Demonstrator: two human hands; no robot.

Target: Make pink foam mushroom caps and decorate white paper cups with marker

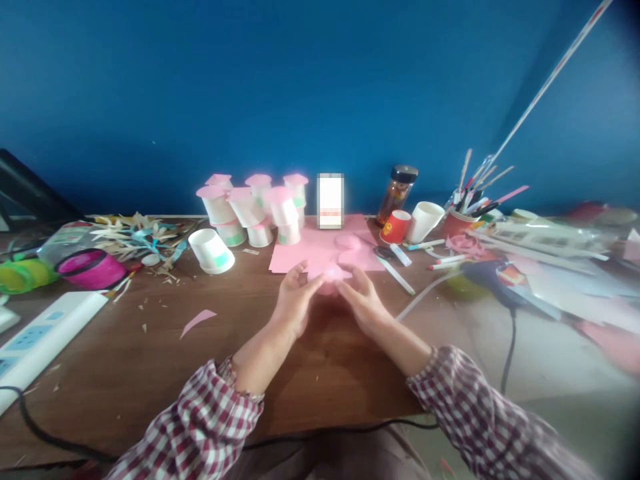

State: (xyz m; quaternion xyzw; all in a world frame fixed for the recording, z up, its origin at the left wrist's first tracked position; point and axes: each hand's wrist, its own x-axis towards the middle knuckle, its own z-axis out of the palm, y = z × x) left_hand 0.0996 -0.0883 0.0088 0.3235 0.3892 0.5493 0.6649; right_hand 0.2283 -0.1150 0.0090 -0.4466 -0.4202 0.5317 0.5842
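A small piece of pink paper [327, 275] is held between my two hands, low over the table's middle. My left hand [299, 293] pinches its left side, the thumb on top. At the right side my right hand [361, 297] grips it the same way. Glare blurs the paper's exact shape. Just beyond lie pink paper sheets [295, 250] with rounded pink cutouts [347, 241] on top. Several white cups with pink paper tops [247, 207] stand stacked behind my left hand. In front of them a lone white paper cup [211, 252] leans over.
A plug strip [50, 340] and pink tape roll [93, 270] lie left, near wood scraps [145, 237]. Rightward are scissors [384, 253], a red cup [395, 227], a white cup [424, 222], a dark-lidded jar [397, 193], a tool-filled cup [457, 223] and a glue gun [493, 277] with its cord.
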